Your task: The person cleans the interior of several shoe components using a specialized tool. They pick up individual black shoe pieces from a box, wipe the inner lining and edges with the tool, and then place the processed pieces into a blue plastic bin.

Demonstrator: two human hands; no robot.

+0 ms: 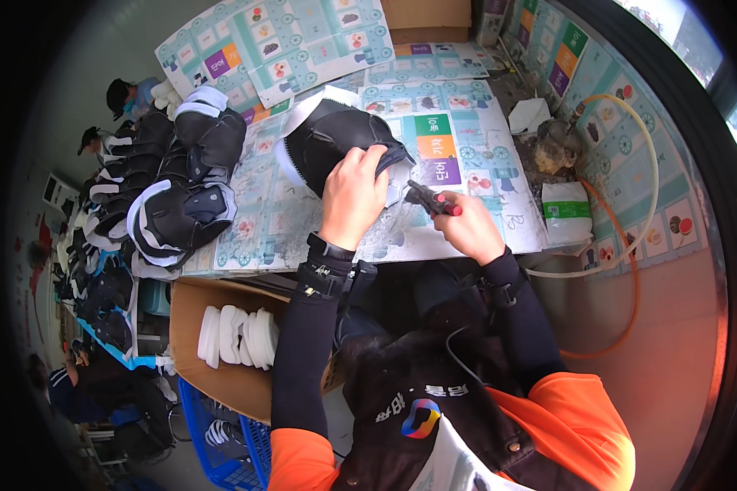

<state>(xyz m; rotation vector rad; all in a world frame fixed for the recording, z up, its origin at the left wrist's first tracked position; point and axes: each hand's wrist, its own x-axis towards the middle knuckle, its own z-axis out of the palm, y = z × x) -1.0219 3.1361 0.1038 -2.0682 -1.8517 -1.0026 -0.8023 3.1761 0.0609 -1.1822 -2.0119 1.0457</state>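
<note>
As the left hand (354,195) pinches its edge, one black shoe upper (327,135), white-lined, sits over the middle of the worktable (278,221). Right hand (472,229): fingers wrapped round one black-and-red hand tool (434,200), nose near the upper. Worktable's left end: more black uppers (190,217). Beneath: cardboard box (221,293), white pads (237,335) inside. Worktable's right edge: white-and-green packet (567,214).

Shoe upper (336,135) over table (278,237), piled uppers (209,141) to its left, packet (567,206) right.

Table (258,269) covered with printed sheets (499,177) (fruit pictures, teal wheels); black padded uppers (165,219) crowded along left side.
</note>
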